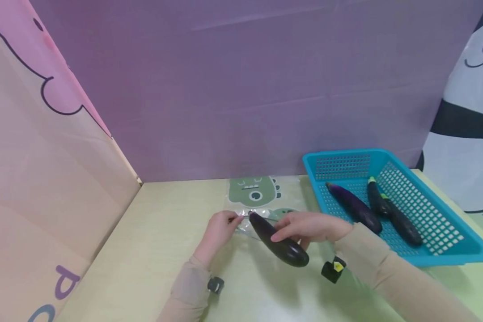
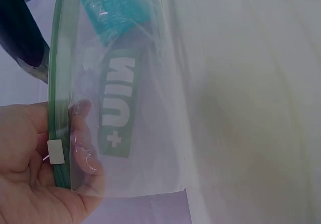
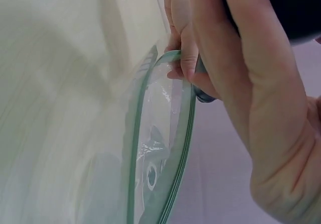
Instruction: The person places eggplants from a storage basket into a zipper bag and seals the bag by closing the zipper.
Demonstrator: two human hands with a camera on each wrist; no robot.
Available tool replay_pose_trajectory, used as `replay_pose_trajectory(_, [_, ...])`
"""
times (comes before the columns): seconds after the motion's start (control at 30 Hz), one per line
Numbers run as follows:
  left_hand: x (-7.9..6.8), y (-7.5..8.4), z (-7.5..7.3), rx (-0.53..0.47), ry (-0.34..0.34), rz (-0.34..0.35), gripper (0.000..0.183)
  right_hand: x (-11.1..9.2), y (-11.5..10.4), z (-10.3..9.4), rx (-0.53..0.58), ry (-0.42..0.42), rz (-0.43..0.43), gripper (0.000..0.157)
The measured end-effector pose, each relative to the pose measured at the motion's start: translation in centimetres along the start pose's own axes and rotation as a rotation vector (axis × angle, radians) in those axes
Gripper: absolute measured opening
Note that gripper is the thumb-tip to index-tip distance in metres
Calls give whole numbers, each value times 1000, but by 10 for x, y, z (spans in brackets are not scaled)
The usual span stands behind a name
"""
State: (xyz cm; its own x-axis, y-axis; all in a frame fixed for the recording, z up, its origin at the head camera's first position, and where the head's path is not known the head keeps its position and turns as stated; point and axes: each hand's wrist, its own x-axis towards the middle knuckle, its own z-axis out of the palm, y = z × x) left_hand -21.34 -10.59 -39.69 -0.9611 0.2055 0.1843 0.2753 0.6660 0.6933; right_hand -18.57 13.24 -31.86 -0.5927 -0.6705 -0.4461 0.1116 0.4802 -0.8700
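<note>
My right hand (image 1: 311,227) grips a dark, glossy eggplant (image 1: 291,254) around its middle, its narrow stem end pointing up-left over a clear zip bag (image 1: 252,193). With bent fingers and thumb, my left hand (image 1: 222,229) pinches the bag's green zip edge, close to the white slider (image 2: 56,151). A green cartoon animal is printed on the bag, which lies toward the back of the table. The right wrist view shows the bag's green-edged mouth (image 3: 134,148) parted. Part of the right hand (image 3: 273,108) hides the eggplant there.
At the right stands a blue perforated basket (image 1: 346,154). Inside it lie a purple eggplant (image 1: 356,208) and two darker ones, one short (image 1: 373,194) and one longer (image 1: 404,226). A purple backdrop (image 1: 225,89) rises behind the pale table (image 1: 161,237), and a printed sheet borders the left.
</note>
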Motion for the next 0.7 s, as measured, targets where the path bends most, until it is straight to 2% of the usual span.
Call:
replay_pose_trajectory(0.2, [-1, 1, 0, 6, 7, -4, 19, 1, 3, 3, -62, 5, 10, 39])
replay_pose_trajectory(0.37, [0, 2, 0, 21, 9, -6, 19, 4, 6, 8, -138, 43, 36, 37])
replay_pose_trajectory(0.7, [0, 1, 1, 39, 24, 23, 16, 14, 7, 22, -82, 102, 60, 37])
